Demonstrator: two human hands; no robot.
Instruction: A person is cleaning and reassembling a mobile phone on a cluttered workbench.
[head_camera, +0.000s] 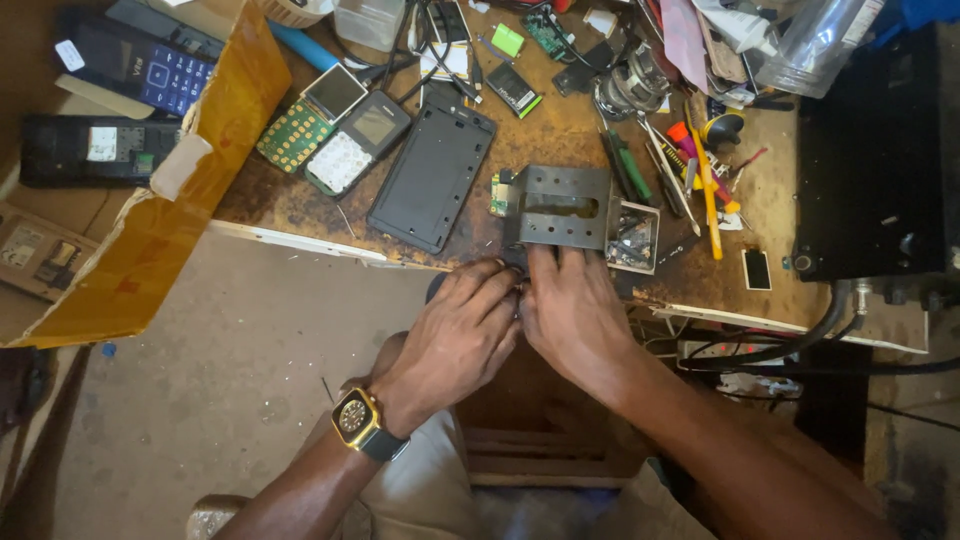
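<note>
Knees and wristwatch (357, 417) nearest. Pinched something small, mostly hidden, between fingers (497, 283) of left hand (455, 335) and right hand (572, 310) at bench (300, 205) near edge, touching grey metal holder (560, 205). Best kept low, braced against holder, clear of parts tray (633, 238) just right.

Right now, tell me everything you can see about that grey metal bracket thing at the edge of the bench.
The grey metal bracket looks like a flat steel plate with an oblong slot in the middle, small holes near its corners and a dull, worn finish. It lies at the front edge of the stained workbench, a small green circuit board at its left side and a tray of tiny parts at its right. The right hand has fingertips on its near edge; the left hand works just below.
</note>
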